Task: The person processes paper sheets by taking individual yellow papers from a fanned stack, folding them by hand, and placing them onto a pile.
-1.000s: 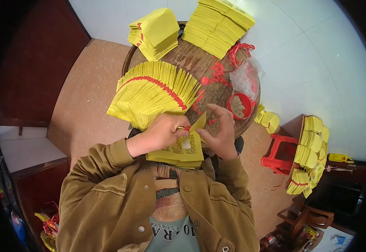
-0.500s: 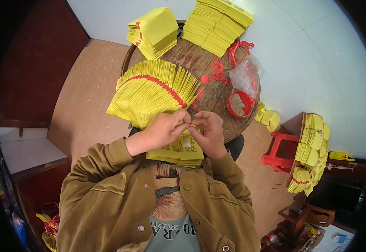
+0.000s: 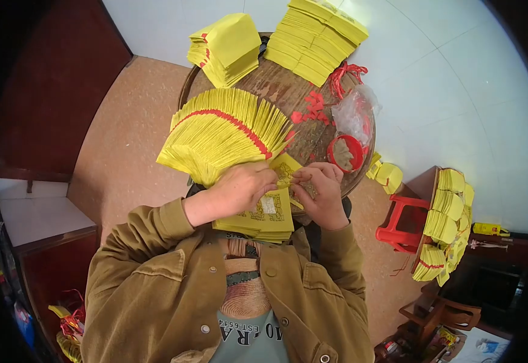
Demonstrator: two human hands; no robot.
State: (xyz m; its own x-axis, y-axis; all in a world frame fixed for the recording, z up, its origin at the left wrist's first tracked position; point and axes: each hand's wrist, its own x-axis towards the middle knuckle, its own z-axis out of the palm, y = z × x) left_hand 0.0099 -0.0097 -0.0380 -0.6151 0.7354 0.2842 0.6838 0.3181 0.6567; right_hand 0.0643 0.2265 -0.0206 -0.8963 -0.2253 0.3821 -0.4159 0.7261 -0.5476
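Note:
A wide fan of yellow paper packets [image 3: 215, 142], each marked with a bit of red that together forms a curved band, spreads over the near left of the round table. My left hand [image 3: 246, 186] lies at its lower edge, fingers closed at the left side of a yellow printed sheet [image 3: 286, 166]. Pinched between thumb and fingers, the sheet's right side is in my right hand [image 3: 323, 192]. Below both hands a stack of yellow printed paper [image 3: 255, 222] rests near my lap, a small white label on top. My left fingertips are partly hidden.
On the round wooden table [image 3: 270, 78] stand two yellow paper stacks [image 3: 231, 45] [image 3: 315, 42], red paper scraps [image 3: 315, 103], red cords [image 3: 344, 78], a plastic bag [image 3: 353, 115] and a red bowl [image 3: 346, 153] of paste-like stuff. A red stool [image 3: 402, 224] is at right.
My right hand has moved right, away from my left, and turned. A yellow printed sheet now shows between the hands, which were fingertip to fingertip before.

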